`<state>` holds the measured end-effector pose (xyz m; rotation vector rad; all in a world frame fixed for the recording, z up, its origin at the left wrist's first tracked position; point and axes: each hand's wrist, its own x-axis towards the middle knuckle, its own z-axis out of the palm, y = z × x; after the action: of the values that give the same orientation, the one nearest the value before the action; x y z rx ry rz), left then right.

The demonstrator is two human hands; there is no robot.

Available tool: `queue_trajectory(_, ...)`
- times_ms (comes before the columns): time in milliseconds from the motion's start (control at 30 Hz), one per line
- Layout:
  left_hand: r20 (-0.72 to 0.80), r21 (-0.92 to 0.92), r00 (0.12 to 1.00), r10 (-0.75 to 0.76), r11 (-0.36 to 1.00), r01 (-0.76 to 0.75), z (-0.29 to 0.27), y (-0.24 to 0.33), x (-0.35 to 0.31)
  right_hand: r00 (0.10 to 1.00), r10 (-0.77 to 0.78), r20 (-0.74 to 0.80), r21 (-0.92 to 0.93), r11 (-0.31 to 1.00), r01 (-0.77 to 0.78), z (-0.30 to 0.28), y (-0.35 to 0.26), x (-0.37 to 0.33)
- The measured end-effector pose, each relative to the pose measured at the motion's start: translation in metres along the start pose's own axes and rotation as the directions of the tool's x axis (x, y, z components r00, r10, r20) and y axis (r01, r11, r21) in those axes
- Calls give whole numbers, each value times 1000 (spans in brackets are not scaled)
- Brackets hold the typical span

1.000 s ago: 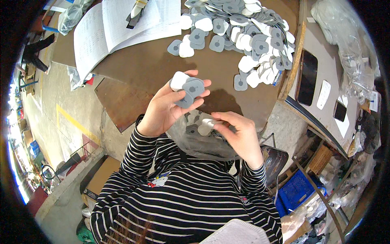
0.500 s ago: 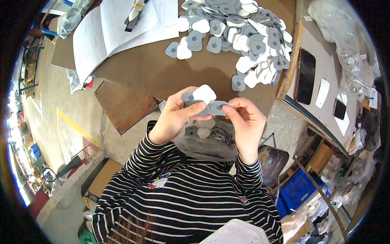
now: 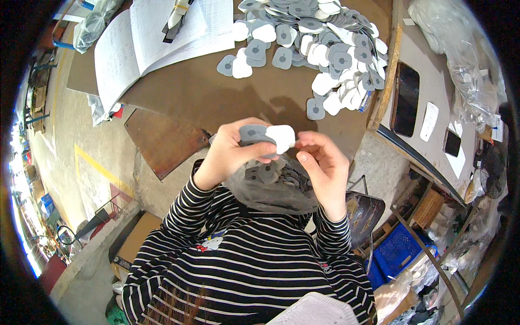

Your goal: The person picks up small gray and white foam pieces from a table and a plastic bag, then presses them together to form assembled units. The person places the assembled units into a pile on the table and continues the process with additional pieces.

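My left hand is closed, thumb on top, on a few rounded-square pads. The grey pad lies under its fingers, and a white pad sticks out toward the right. Just beside the white pad is my right hand, its thumb and forefinger apart; I see no pad in it, and whether a fingertip touches the white pad I cannot tell. Below both hands, at my lap, a clear plastic bag gapes around several grey and whitish pads.
A heap of grey and white pads covers the far right of the brown table. An open notebook lies far left, with a black-and-white tool on it. A dark phone rests on the side table. Blue crates stand lower right.
The grey pad that my right fingers pinched is no longer in them, and the fingers have parted. My left hand has turned the held pads, and the white one now points right.
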<state>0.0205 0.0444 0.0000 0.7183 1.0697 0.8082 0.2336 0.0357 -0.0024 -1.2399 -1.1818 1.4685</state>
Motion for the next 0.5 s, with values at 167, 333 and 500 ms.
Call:
queue_trajectory(167,80,101,997,-9,995,1,7,0,-2,999,-37,22,-95,995,39,5,-4,10)
queue_trajectory(333,15,-9,999,42,999,-41,5,7,-3,997,76,-8,101,992,-74,3,-8,12)
queue_trajectory(500,-39,31,998,46,999,-45,5,6,0,993,99,-56,125,988,-92,0,-4,7)
